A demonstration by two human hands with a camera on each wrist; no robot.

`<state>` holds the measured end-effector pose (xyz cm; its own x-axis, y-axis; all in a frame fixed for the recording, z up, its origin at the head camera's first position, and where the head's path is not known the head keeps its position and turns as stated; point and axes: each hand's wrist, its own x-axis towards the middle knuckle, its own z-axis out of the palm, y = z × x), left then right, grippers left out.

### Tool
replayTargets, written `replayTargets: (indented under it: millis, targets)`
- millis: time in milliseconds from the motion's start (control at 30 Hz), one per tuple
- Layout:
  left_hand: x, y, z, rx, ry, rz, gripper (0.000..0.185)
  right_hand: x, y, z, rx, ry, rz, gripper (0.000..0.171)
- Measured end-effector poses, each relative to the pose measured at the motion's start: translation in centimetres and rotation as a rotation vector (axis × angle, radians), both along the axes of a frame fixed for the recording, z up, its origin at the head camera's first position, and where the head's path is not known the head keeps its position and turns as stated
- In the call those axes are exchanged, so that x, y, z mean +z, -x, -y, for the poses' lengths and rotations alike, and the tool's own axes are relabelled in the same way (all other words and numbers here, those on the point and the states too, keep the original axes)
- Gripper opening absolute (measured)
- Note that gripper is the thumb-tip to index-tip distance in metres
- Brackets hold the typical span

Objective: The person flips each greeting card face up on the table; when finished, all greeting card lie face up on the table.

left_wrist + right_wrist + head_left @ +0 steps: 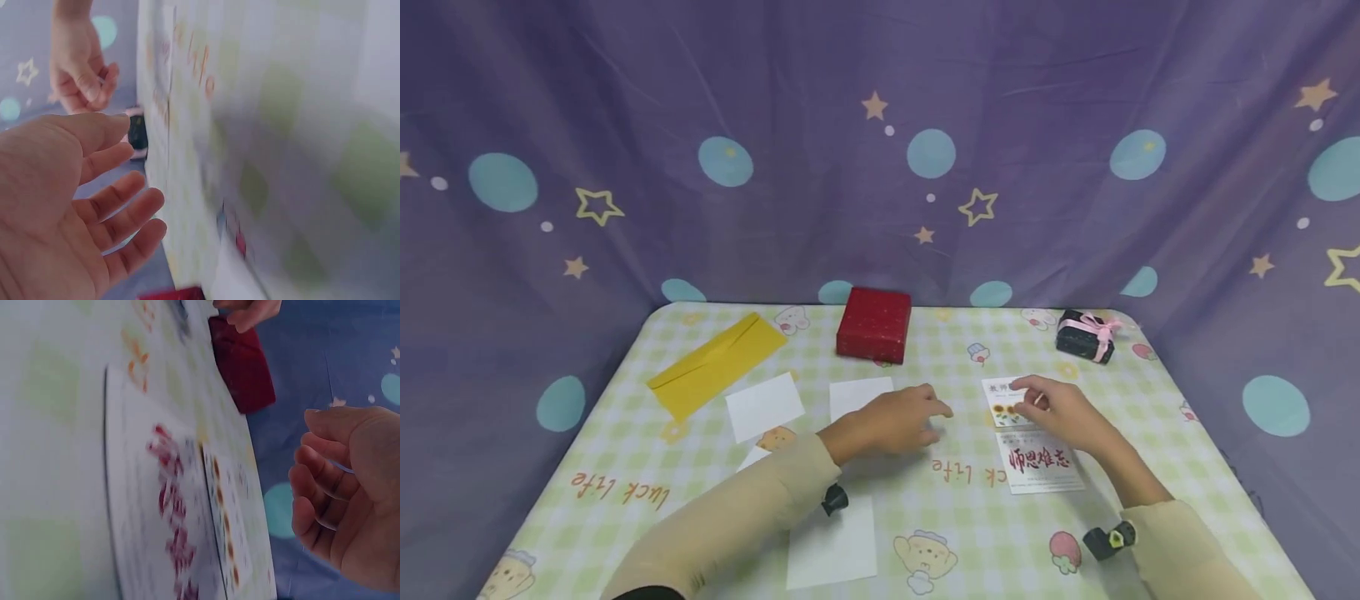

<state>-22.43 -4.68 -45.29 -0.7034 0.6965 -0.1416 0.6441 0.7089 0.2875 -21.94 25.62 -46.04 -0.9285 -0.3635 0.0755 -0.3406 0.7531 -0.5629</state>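
My left hand [901, 419] is over the table's middle, fingers relaxed and apart, holding nothing; the left wrist view shows the open palm [44, 212]. A blank white card [857, 393] lies partly behind this hand. My right hand [1066, 412] hovers by two printed cards, its fingers loosely bent with nothing between them, as the right wrist view also shows. The sunflower card [997, 396] lies farther back, partly covered by that hand. Directly in front of it lies the card with large red lettering [1037, 462].
A yellow envelope [718, 367] lies at the back left beside a white card [764, 407]. Behind the hands stands a red box [874, 323]; a black gift box with pink ribbon [1078, 340] is at back right. A white sheet [833, 546] lies below the left forearm.
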Motion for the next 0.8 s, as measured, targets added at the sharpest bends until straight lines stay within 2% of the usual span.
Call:
replayTargets:
  millis: [200, 367, 600, 800]
  targets:
    - [1.0, 1.0, 4.4, 0.101, -0.072, 0.022, 0.047, 0.4, 1.7, 4.1, 0.114, 0.034, -0.007, 0.032]
    - [1.4, 1.5, 7.4, 0.203, -0.095, 0.048, 0.051, -0.4, 3.1, 7.3, 0.162, 0.046, 0.015, 0.032]
    - [0.9, 1.3, 10.5, 0.302, -0.097, 0.045, 0.056, -2.4, 4.5, 11.7, 0.244, 0.068, 0.064, 0.034]
    - [0.2, 1.3, 11.8, 0.356, -0.039, 0.049, 0.067, -3.2, 5.4, 15.2, 0.272, 0.079, 0.103, 0.046]
